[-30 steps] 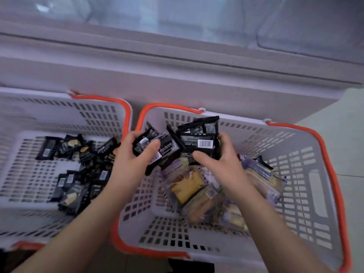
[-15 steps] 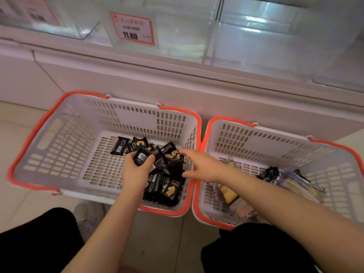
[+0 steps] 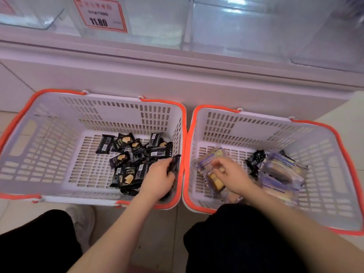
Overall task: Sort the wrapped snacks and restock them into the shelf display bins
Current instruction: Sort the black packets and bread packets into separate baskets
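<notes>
The left hand [image 3: 159, 177] reaches into the left basket [image 3: 49, 123], fingers curled around a black snack packet [image 3: 174, 163] at the edge of a pile of black wrapped snacks [image 3: 134, 156]. The right hand [image 3: 230, 174] is in the right basket [image 3: 323, 138], fingers bent onto a clear-wrapped yellow cake [image 3: 212, 174]. More clear-wrapped cakes [image 3: 281, 172] and a few black packets [image 3: 256, 158] lie beside it. Both baskets sit on the floor below clear shelf display bins [image 3: 236, 26] bearing a price tag [image 3: 100, 14].
</notes>
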Demonstrator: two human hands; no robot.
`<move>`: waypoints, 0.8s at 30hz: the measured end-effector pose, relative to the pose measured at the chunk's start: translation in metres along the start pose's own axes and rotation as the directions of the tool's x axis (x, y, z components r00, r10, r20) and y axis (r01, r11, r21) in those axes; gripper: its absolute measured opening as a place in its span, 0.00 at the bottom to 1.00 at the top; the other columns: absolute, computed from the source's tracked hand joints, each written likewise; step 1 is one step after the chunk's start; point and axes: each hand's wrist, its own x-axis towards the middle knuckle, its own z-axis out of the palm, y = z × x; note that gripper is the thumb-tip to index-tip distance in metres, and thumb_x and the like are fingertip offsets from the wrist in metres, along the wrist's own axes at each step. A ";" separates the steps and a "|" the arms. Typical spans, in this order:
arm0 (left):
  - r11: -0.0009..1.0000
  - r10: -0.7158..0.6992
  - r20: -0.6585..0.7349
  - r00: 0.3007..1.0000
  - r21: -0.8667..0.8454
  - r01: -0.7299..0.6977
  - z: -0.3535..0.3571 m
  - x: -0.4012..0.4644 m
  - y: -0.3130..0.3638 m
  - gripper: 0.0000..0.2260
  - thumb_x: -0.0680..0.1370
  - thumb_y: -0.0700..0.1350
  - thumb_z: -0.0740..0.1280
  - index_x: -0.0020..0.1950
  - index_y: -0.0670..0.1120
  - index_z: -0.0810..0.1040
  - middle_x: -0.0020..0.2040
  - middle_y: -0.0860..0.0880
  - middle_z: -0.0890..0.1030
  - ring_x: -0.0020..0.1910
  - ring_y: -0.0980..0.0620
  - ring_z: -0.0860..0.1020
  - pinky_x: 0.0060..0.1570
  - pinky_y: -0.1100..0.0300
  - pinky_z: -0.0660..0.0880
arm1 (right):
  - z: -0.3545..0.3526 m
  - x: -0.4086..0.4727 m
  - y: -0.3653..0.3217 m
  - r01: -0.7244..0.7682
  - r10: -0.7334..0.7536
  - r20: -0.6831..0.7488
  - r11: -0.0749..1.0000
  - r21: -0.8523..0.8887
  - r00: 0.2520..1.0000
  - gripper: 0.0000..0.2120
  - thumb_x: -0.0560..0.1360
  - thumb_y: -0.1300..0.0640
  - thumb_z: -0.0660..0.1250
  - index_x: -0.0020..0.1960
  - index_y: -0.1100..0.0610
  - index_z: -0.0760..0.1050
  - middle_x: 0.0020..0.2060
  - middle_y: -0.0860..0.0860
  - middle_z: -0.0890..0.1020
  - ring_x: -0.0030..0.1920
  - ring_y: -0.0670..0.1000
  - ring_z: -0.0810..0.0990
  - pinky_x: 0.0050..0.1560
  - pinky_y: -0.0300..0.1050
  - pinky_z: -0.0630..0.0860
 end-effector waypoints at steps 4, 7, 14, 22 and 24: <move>0.968 0.248 -0.202 0.948 0.094 -0.233 0.002 0.007 0.052 0.16 0.74 0.35 0.63 0.62 0.40 0.74 0.61 0.44 0.75 0.62 0.45 0.70 0.62 0.63 0.60 | -0.001 -0.015 0.031 -0.087 0.091 -0.036 0.989 0.116 0.995 0.07 0.75 0.63 0.64 0.51 0.56 0.75 0.49 0.49 0.79 0.53 0.52 0.77 0.50 0.42 0.70; 0.909 0.413 -0.094 0.906 0.106 -0.403 0.019 0.019 0.093 0.13 0.74 0.36 0.63 0.58 0.41 0.77 0.57 0.45 0.77 0.59 0.47 0.72 0.57 0.67 0.60 | -0.009 -0.025 0.068 -0.210 0.221 -0.095 0.971 0.112 0.971 0.11 0.76 0.62 0.64 0.57 0.60 0.75 0.55 0.55 0.78 0.57 0.55 0.76 0.52 0.41 0.66; 0.864 0.430 0.371 0.823 0.095 -0.494 0.124 0.074 0.139 0.11 0.77 0.40 0.60 0.58 0.42 0.77 0.58 0.45 0.76 0.60 0.48 0.71 0.60 0.61 0.63 | -0.054 -0.031 0.173 -0.571 0.610 -0.378 0.790 0.222 0.697 0.16 0.75 0.65 0.63 0.62 0.68 0.71 0.58 0.65 0.75 0.61 0.63 0.71 0.61 0.51 0.65; 0.962 0.173 0.510 0.843 0.094 -0.255 0.209 0.130 0.155 0.13 0.79 0.43 0.59 0.63 0.45 0.73 0.63 0.47 0.74 0.59 0.50 0.73 0.57 0.62 0.68 | -0.066 -0.013 0.250 -0.711 0.874 -0.329 0.483 0.510 0.358 0.21 0.75 0.56 0.66 0.58 0.72 0.68 0.56 0.70 0.74 0.59 0.65 0.72 0.54 0.53 0.69; 0.960 0.174 0.504 0.846 0.106 -0.261 0.218 0.136 0.159 0.14 0.79 0.43 0.59 0.64 0.46 0.71 0.64 0.48 0.73 0.60 0.51 0.73 0.57 0.62 0.67 | -0.061 -0.006 0.254 -0.716 0.910 -0.266 0.415 0.562 0.318 0.23 0.73 0.55 0.68 0.57 0.73 0.69 0.55 0.69 0.76 0.57 0.65 0.75 0.50 0.52 0.70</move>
